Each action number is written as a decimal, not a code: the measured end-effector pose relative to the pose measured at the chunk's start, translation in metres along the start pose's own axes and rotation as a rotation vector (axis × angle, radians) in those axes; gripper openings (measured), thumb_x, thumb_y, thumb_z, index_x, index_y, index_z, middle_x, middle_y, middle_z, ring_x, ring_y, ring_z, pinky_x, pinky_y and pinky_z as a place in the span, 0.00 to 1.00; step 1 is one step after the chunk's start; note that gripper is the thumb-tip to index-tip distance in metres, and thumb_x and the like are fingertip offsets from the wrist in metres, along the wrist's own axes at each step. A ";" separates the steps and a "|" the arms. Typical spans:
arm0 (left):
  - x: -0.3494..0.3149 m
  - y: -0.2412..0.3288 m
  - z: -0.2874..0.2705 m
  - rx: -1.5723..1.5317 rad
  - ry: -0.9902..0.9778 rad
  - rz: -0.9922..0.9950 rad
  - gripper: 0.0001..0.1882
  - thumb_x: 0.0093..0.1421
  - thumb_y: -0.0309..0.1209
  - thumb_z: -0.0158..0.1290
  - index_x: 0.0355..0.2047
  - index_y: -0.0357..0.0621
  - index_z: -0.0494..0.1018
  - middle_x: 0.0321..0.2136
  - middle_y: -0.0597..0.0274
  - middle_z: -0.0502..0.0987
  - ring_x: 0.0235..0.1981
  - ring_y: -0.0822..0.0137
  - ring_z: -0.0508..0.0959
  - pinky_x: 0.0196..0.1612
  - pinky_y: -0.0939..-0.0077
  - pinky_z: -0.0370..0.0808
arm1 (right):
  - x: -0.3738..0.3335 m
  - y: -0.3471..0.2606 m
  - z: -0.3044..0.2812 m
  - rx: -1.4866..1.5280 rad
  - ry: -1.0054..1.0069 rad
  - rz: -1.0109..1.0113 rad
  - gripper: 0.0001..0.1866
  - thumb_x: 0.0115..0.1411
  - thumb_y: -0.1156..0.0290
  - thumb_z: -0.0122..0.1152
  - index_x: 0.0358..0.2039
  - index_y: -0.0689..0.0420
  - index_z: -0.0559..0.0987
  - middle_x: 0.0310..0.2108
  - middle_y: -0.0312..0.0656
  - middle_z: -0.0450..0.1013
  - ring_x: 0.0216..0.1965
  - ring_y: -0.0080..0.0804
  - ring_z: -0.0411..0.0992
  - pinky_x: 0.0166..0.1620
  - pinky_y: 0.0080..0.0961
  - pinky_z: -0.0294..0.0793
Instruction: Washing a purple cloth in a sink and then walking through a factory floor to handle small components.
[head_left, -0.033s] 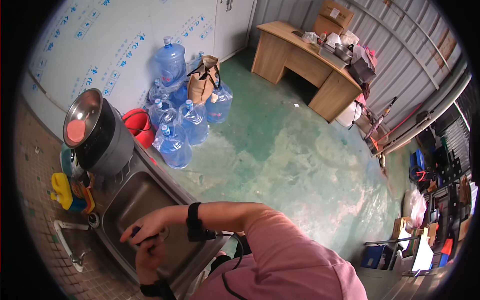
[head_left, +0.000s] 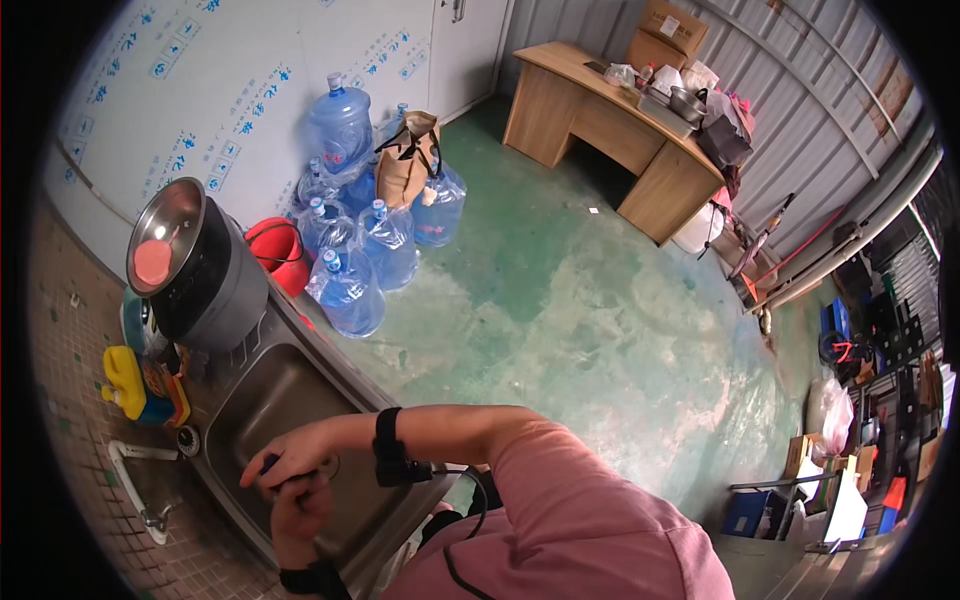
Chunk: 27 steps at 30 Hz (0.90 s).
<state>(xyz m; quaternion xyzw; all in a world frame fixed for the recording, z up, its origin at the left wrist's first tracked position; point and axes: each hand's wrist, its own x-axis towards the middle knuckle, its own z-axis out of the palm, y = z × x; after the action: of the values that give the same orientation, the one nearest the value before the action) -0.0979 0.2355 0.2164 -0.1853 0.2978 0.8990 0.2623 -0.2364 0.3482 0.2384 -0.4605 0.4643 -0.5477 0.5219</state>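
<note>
Steel sink (head_left: 283, 388), 1; right grip (head_left: 298, 450) curled round 1 dark object (head_left: 269, 463); left grip (head_left: 302, 506) just beside, cannot tell how closed.

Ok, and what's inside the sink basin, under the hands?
The sink basin shows bare metal and part of a round fitting, probably the drain. The right hand, holding a small dark object, and the left hand cover the area beneath, so anything there can't be seen.

- This is looking like a utility room in a shed.
- Corrugated metal wall (head_left: 780, 130) is rising behind 1 wooden desk (head_left: 540, 110).
- Blue water bottles (head_left: 390, 245) are standing on worn green floor (head_left: 580, 330).
- 1 metal sink (head_left: 270, 395) is standing beside tiling (head_left: 75, 420).
</note>
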 end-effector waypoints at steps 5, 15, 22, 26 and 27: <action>0.009 -0.001 -0.014 0.041 0.331 -0.075 0.08 0.59 0.34 0.50 0.27 0.49 0.64 0.14 0.75 0.56 0.11 0.79 0.55 0.15 0.83 0.52 | 0.030 0.051 0.014 0.299 0.187 0.017 0.22 0.61 0.56 0.48 0.48 0.58 0.75 0.26 0.38 0.74 0.30 0.24 0.73 0.33 0.21 0.72; 0.026 -0.047 -0.078 0.247 0.586 0.014 0.12 0.63 0.43 0.48 0.26 0.56 0.63 0.14 0.78 0.58 0.10 0.81 0.54 0.13 0.84 0.49 | 0.067 0.124 0.039 0.019 0.444 0.327 0.20 0.63 0.55 0.45 0.33 0.57 0.79 0.17 0.39 0.73 0.22 0.30 0.73 0.29 0.29 0.71; 0.011 -0.061 -0.133 0.659 0.583 0.312 0.08 0.63 0.42 0.48 0.35 0.54 0.66 0.23 0.73 0.67 0.24 0.76 0.69 0.25 0.78 0.65 | 0.078 0.116 0.056 -0.343 0.608 0.192 0.21 0.64 0.55 0.45 0.32 0.59 0.79 0.24 0.49 0.76 0.29 0.42 0.76 0.38 0.38 0.73; -0.028 -0.050 -0.082 0.130 0.490 0.329 0.20 0.59 0.40 0.53 0.49 0.47 0.66 0.41 0.59 0.72 0.46 0.65 0.71 0.44 0.69 0.70 | 0.066 0.083 0.021 -0.177 0.652 -0.136 0.21 0.64 0.54 0.46 0.33 0.59 0.79 0.32 0.55 0.76 0.37 0.52 0.75 0.42 0.45 0.72; -0.037 -0.067 -0.126 0.889 0.694 0.263 0.29 0.55 0.40 0.57 0.54 0.44 0.62 0.50 0.54 0.66 0.53 0.60 0.66 0.51 0.65 0.65 | 0.054 0.081 0.010 -0.180 0.652 -0.143 0.21 0.64 0.54 0.46 0.33 0.59 0.79 0.32 0.55 0.76 0.37 0.52 0.75 0.42 0.45 0.72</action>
<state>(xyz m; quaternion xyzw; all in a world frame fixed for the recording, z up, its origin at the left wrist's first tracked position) -0.0074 0.1884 0.1101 -0.3028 0.7359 0.5992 0.0881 -0.2160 0.2920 0.1607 -0.3367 0.6197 -0.6580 0.2638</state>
